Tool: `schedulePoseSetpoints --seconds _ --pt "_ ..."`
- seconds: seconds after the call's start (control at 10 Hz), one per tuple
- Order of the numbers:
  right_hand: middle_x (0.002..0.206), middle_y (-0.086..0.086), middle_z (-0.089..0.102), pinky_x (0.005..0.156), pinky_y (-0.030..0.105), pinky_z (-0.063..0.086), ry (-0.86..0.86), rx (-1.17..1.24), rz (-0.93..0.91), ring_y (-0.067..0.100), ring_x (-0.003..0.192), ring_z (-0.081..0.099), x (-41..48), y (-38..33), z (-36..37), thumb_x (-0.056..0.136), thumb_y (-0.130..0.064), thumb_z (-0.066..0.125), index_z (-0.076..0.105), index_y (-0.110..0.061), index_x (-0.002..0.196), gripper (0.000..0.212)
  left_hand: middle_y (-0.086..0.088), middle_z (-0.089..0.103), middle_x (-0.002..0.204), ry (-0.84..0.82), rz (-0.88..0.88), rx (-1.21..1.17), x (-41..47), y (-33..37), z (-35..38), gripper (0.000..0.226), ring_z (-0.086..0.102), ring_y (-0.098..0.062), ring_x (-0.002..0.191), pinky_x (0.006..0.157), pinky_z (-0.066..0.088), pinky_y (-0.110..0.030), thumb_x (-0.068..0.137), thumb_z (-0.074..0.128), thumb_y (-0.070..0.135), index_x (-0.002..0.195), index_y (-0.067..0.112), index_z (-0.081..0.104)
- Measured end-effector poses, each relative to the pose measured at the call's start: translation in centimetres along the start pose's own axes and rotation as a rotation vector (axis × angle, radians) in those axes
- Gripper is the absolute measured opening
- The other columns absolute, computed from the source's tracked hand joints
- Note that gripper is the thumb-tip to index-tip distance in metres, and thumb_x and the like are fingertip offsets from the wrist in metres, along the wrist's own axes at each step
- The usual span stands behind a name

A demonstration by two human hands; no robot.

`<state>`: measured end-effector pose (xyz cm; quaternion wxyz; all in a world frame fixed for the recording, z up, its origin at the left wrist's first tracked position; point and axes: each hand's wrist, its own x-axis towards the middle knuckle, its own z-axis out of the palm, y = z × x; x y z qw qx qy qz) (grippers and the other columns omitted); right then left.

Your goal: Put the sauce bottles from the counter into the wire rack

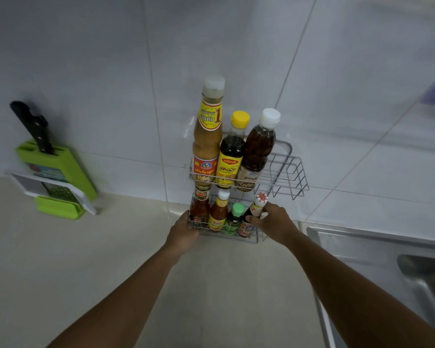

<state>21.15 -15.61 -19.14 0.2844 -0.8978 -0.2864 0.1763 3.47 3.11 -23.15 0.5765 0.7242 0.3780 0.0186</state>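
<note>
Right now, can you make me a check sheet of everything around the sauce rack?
Surface: pale counter, bare in front of the rack.
Job's things: wire rack against the tiled wall; three tall bottles on the top shelf, four small bottles on the bottom shelf.
Clutter: green knife block with a black-handled knife; a grater leaning on it.
Grips: left hand on the rack's lower left corner; right hand closed on the red-capped bottle.
Cables: nothing seen.
Surroundings: metal sink at right.
</note>
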Motion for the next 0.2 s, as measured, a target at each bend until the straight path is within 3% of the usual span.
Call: schedulePoseSetpoints --seconds 0.1,0.2 --pt "0.120 0.003 0.067 0.081 0.023 0.043 -0.042 0.065 0.029 0.015 0.100 0.058 -1.3 0.1 0.2 0.083 -0.024 0.082 0.060 -0.016 0.129 0.051 -0.004 0.052 0.150 -0.032 -0.023 0.031 -0.6 -0.5 -0.6 0.071 0.050 -0.027 0.135 0.106 0.043 -0.036 0.078 0.057 0.030 0.147 0.027 0.044" --pt "0.131 0.003 0.065 0.082 0.024 0.043 -0.046 0.075 0.028 0.015 0.102 0.058 -2.8 0.2 0.2 0.084 -0.025 0.081 0.056 -0.017 0.137 0.059 -0.008 0.044 0.156 -0.032 -0.064 0.072 -1.9 -0.5 -1.1 0.074 0.045 -0.028 0.140 0.105 0.041 -0.031 0.083 0.059 0.026 0.153 0.020 0.035"
